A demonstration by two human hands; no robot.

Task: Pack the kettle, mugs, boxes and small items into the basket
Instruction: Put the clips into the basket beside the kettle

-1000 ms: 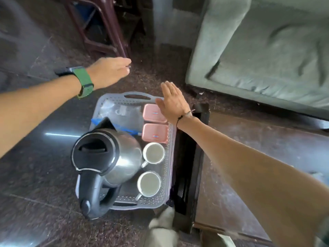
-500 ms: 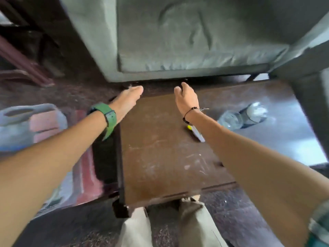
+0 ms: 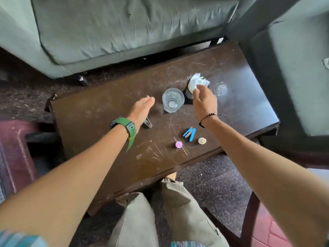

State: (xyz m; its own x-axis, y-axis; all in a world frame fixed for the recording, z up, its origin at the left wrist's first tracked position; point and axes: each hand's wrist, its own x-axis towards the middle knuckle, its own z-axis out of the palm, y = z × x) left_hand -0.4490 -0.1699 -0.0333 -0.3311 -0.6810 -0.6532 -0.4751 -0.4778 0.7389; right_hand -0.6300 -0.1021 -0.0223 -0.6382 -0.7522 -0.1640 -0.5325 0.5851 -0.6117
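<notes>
— Where are the small things?

— All on the scratched dark brown wooden table (image 3: 110, 122). I take the clear drinking glass (image 3: 172, 100) as my mark. Just right of it, touching or nearly so, stands a black mesh cup stuffed with crumpled white paper (image 3: 193, 85). Nearer me than the glass lie a blue stapler (image 3: 189, 134), a small cream bottle (image 3: 202, 140) beside the stapler, and a round pink cap (image 3: 178, 144) to the stapler's left. A small metal clip (image 3: 148, 123) lies left of the glass and nearer me, partly under my wrist.

— And your hands?

— My right hand (image 3: 204, 101) is just right of the glass, fingers curled loosely at the paper in the mesh cup; whether they pinch it, I cannot tell. My left hand (image 3: 141, 108), with the green watch band (image 3: 130, 130) on its wrist, is flat and open, fingers together, just left of the glass and not touching it.

— Around the table?

— A grey-green sofa (image 3: 124, 27) beyond the glass, another grey-green cushion (image 3: 299, 73) well to its right.
</notes>
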